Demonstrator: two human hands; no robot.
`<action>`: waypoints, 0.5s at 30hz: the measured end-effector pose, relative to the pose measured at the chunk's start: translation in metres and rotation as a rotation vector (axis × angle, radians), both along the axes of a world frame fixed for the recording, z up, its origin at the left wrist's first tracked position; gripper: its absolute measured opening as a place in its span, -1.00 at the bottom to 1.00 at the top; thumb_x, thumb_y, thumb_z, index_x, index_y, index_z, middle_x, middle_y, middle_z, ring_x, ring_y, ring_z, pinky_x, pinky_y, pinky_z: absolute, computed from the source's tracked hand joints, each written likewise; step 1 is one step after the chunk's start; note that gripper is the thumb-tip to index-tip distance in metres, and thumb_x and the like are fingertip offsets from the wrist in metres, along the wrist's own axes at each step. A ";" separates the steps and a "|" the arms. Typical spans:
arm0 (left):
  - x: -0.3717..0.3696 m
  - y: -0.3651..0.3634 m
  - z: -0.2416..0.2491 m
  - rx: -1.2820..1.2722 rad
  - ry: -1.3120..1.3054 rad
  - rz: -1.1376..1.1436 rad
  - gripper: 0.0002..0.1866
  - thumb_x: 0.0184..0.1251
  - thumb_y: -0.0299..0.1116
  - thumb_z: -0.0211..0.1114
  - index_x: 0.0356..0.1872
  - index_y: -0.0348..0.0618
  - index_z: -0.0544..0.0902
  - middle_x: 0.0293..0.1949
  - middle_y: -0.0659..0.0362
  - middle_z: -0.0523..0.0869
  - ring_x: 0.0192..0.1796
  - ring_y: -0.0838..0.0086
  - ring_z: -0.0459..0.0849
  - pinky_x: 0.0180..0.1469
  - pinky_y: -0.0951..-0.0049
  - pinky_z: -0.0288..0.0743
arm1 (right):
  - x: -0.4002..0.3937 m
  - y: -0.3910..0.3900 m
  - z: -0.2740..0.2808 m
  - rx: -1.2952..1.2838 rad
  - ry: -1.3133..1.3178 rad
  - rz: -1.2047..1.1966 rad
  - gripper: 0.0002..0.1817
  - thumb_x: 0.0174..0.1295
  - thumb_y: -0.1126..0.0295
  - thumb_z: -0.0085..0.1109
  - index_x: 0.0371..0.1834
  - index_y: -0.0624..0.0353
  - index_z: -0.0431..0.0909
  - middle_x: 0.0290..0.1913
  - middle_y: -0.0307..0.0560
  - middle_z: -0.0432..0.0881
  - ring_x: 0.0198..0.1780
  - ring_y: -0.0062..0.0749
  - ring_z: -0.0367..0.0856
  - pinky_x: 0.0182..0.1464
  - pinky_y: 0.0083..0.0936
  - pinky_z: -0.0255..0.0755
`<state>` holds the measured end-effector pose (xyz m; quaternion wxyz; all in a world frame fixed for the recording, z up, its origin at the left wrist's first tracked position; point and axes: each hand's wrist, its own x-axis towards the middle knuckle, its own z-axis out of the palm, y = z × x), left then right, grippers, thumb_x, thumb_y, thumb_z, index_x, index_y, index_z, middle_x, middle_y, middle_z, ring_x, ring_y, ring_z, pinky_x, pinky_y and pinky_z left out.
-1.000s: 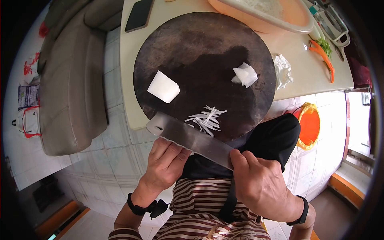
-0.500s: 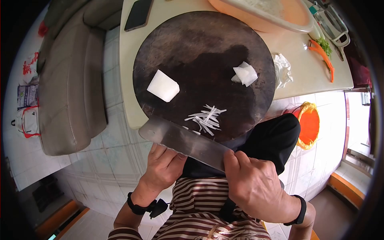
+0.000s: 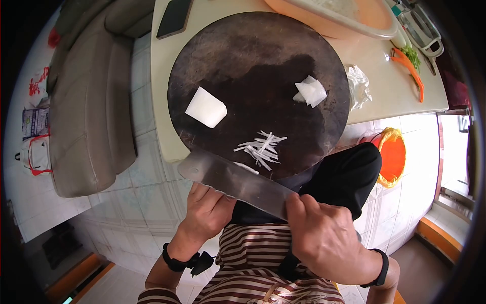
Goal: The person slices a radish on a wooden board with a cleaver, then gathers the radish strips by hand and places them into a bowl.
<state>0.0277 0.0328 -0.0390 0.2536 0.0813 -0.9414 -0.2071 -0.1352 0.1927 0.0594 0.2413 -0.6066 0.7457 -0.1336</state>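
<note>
My right hand (image 3: 326, 235) is closed round the handle end of a cleaver (image 3: 235, 183), whose wide blade slants across the near edge of a round dark chopping board (image 3: 243, 55). Curled against the near side of the blade is my left hand (image 3: 208, 210); its fingertips, and whatever they press on, are hidden by the metal. A thin white strip (image 3: 247, 168) shows along the blade's far side. Just beyond lies a small pile of white shreds (image 3: 261, 149), which look like radish. A white radish block (image 3: 206, 107) sits on the board's left, thin white slices (image 3: 310, 92) on its right.
A phone (image 3: 174, 17) lies on the table (image 3: 385, 93) at the back left. An orange basin (image 3: 314, 23) stands behind the board. To the right are crumpled clear plastic (image 3: 358, 86) and an orange peeler (image 3: 409, 71). A lined bin (image 3: 392, 157) stands on the floor.
The cleaver and my right hand have shifted slightly right and towards me. Another white strip shows longer beside the blade. My left hand stays nearly where it was.
</note>
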 end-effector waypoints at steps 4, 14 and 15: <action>-0.002 0.000 0.003 -0.005 0.014 0.007 -0.84 -0.12 -0.70 0.40 -0.43 -0.37 0.72 -0.22 0.07 0.72 -0.06 0.12 0.68 0.01 0.17 0.57 | 0.007 -0.013 -0.005 0.023 0.052 -0.022 -0.57 -0.01 0.60 0.14 -0.01 0.51 0.41 -0.41 0.01 0.48 -0.49 -0.12 0.60 -0.48 -0.32 0.46; 0.007 0.001 -0.004 0.006 0.004 0.014 -0.85 -0.11 -0.68 0.42 -0.43 -0.39 0.70 -0.24 0.05 0.71 -0.11 0.13 0.68 -0.02 0.14 0.57 | -0.002 -0.001 0.007 -0.016 0.037 0.049 -0.64 -0.05 0.54 0.17 -0.17 0.54 0.47 -0.44 0.01 0.54 -0.50 -0.32 0.66 -0.57 -0.48 0.47; 0.006 0.001 -0.003 0.006 0.002 0.015 -0.85 -0.11 -0.68 0.42 -0.43 -0.39 0.70 -0.24 0.05 0.71 -0.11 0.13 0.68 -0.02 0.14 0.57 | 0.000 0.000 0.006 0.017 0.004 0.009 -0.62 -0.05 0.58 0.16 -0.10 0.51 0.43 -0.43 0.02 0.51 -0.49 -0.21 0.63 -0.53 -0.39 0.45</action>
